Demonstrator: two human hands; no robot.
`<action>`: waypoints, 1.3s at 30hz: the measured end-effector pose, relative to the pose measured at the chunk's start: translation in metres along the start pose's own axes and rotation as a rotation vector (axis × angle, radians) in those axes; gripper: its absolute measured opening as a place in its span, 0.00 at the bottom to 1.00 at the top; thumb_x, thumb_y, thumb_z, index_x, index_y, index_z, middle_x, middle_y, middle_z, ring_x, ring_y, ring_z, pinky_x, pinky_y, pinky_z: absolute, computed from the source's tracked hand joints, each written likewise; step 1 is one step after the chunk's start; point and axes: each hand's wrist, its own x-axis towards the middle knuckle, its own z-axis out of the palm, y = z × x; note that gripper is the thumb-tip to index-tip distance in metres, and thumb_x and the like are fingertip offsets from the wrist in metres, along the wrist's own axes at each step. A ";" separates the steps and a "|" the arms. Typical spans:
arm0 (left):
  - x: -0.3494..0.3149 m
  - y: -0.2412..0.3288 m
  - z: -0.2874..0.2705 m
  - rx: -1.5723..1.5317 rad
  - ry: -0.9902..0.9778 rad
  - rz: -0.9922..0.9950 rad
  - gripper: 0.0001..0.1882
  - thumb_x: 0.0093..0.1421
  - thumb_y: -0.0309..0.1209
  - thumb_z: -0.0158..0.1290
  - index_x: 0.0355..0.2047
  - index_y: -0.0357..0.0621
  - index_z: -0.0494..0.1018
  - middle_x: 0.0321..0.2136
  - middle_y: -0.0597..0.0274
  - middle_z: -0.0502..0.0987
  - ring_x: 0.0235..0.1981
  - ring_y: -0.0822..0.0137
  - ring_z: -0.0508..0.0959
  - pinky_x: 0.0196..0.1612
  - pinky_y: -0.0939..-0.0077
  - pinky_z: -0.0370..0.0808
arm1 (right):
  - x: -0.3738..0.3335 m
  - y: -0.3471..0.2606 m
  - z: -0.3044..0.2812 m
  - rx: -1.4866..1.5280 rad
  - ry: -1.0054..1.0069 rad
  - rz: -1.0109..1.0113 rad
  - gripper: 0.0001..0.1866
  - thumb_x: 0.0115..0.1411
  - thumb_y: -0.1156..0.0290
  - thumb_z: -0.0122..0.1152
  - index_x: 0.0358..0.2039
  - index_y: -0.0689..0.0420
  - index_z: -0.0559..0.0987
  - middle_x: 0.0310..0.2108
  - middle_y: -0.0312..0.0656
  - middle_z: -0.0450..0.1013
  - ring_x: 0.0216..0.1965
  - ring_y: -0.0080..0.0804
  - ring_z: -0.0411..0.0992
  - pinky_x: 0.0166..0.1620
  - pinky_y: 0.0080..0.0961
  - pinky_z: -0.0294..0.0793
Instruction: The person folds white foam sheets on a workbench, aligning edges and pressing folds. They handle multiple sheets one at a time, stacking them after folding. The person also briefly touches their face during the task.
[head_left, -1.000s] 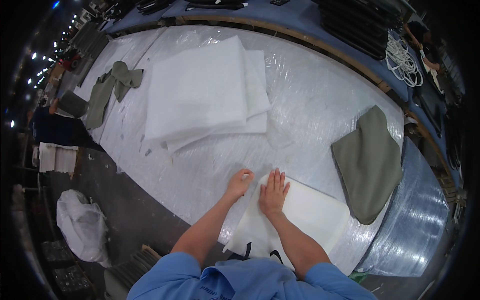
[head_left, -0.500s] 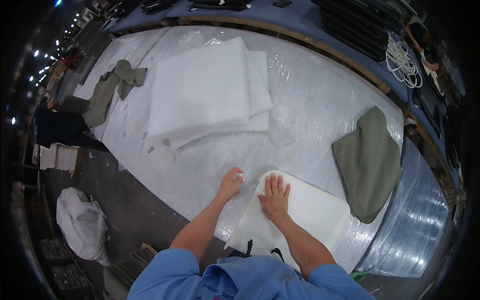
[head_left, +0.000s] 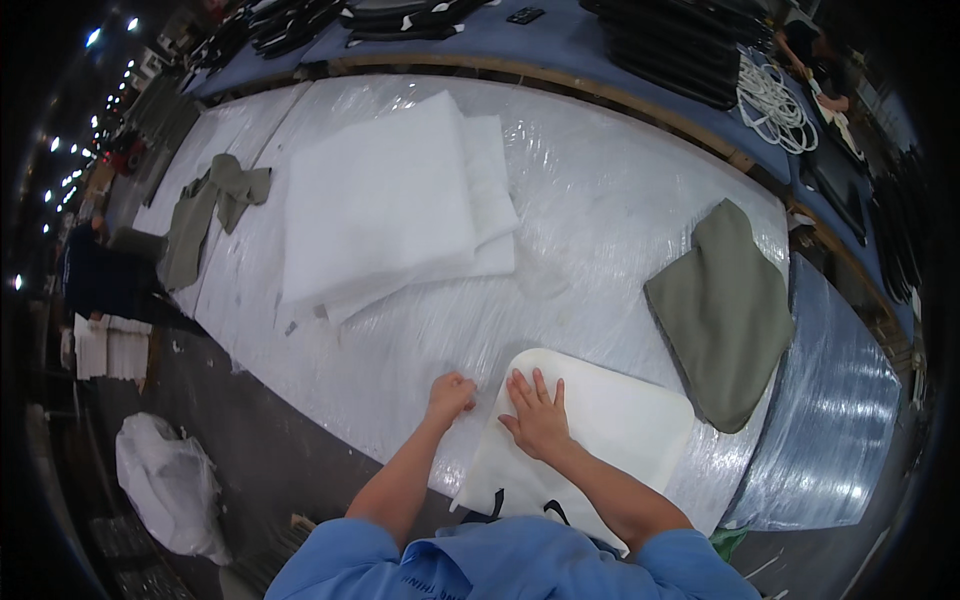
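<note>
A white cushion-shaped pad [head_left: 630, 420] with rounded corners lies flat on the plastic-wrapped table right in front of me. My right hand [head_left: 537, 415] rests flat on its far left part, fingers spread. Just left of the pad's edge, my left hand [head_left: 452, 396] is closed, fingers curled in near the table surface. What it holds, if anything, is hidden. Two dark straps show at the pad's near edge, against my blue shirt.
A stack of white wadding sheets [head_left: 380, 200] lies farther back on the table [head_left: 590, 290]. Grey-green fabric covers lie at right [head_left: 725, 320] and far left [head_left: 200, 215]. Behind, a blue bench holds black panels [head_left: 665, 45] and coiled white cord [head_left: 775, 105]. Another person [head_left: 110, 275] stands at left.
My left hand has curled tighter; a whitish bit at its fingertips no longer shows. My right hand has slid slightly nearer me and toward the pad's left edge. The whole view has shifted slightly.
</note>
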 end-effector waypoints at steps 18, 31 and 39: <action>-0.152 0.029 0.064 -0.436 -0.567 -0.064 0.46 0.61 0.20 0.47 0.76 0.58 0.42 0.54 0.47 0.73 0.56 0.54 0.75 0.58 0.52 0.75 | -0.137 -0.025 -0.028 0.581 0.297 -0.057 0.37 0.62 0.59 0.65 0.70 0.48 0.64 0.66 0.45 0.65 0.69 0.45 0.61 0.69 0.58 0.56; -0.265 0.025 0.217 0.242 -0.997 -0.045 0.48 0.66 0.29 0.52 0.77 0.63 0.35 0.67 0.45 0.61 0.57 0.56 0.75 0.57 0.56 0.74 | -0.349 0.088 0.010 0.756 0.980 0.526 0.11 0.56 0.74 0.66 0.40 0.54 0.78 0.37 0.42 0.76 0.41 0.46 0.76 0.45 0.39 0.77; -0.286 -0.036 0.246 0.744 -0.625 0.194 0.41 0.65 0.29 0.57 0.75 0.46 0.50 0.71 0.40 0.57 0.62 0.58 0.70 0.61 0.67 0.69 | -0.597 0.272 0.117 0.329 0.894 1.362 0.06 0.55 0.78 0.59 0.33 0.53 0.77 0.36 0.50 0.71 0.36 0.56 0.75 0.39 0.50 0.74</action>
